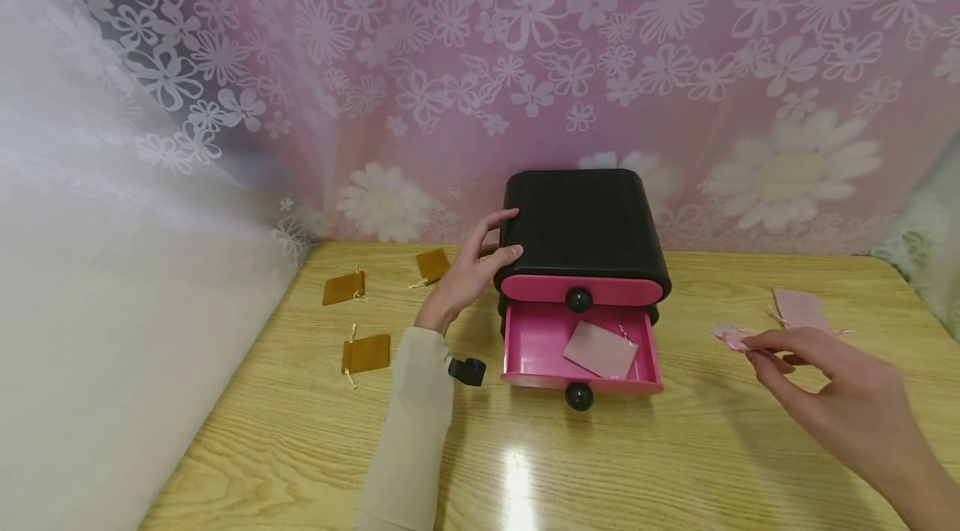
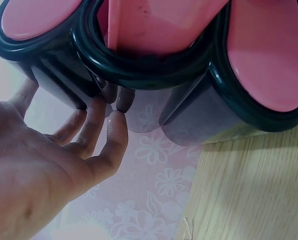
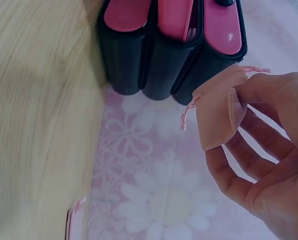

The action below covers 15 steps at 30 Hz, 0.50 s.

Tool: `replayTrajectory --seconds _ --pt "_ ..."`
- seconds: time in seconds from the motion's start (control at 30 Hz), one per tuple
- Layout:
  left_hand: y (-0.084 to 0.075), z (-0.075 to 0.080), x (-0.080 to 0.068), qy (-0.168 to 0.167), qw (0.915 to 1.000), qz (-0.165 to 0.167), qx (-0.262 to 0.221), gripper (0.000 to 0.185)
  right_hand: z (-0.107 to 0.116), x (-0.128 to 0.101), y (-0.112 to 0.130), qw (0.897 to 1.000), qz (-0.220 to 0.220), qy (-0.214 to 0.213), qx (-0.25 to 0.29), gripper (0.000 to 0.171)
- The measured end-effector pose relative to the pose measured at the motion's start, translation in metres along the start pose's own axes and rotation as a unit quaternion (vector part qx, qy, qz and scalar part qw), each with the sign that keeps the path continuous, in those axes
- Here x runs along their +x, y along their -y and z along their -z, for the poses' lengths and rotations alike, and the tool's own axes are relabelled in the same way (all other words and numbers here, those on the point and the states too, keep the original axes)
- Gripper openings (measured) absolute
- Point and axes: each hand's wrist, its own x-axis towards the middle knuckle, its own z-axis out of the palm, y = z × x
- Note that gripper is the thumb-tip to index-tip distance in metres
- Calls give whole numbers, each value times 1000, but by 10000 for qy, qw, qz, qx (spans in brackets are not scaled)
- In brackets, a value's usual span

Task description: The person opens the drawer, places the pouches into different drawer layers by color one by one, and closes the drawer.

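Note:
A small black chest of drawers (image 1: 585,218) with pink fronts stands at the back of the table. One lower drawer (image 1: 528,343) is pulled out, and a pale pink drawstring pouch (image 1: 598,350) lies inside it. My left hand (image 1: 459,279) rests on the chest's left side, thumb and a fingertip at the top edge. Off to the right of the chest, my right hand (image 1: 843,389) pinches another pink drawstring pouch (image 3: 216,112) above the table, its pink cords dangling. Behind that hand lies a further pink pouch (image 1: 801,308).
Three brown drawstring pouches lie left of the chest: one brown pouch (image 1: 343,288) at the far left, a second brown pouch (image 1: 367,353) nearer, a third brown pouch (image 1: 432,265) near the back. A flowered curtain (image 1: 450,81) hangs behind the wooden table (image 1: 285,448).

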Motion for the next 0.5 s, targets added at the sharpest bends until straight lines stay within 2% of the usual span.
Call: replayTrajectory --seconds 0.07,0.17,0.2,0.3,0.5 --pt "0 0 0 1 10000 -9 0 52 -3 2 2 9998 123 -38 123 36" --pt "1 0 0 0 10000 -26 -8 52 -7 6 6 9991 274 -57 307 8" --pt "1 0 0 -2 10000 -31 -12 52 -9 7 7 9987 350 -91 366 13" --pt "1 0 0 3 10000 -35 -19 52 -14 11 11 9974 491 -104 521 44" --pt "1 0 0 26 10000 -25 -53 52 -23 18 24 9951 677 -226 678 49"
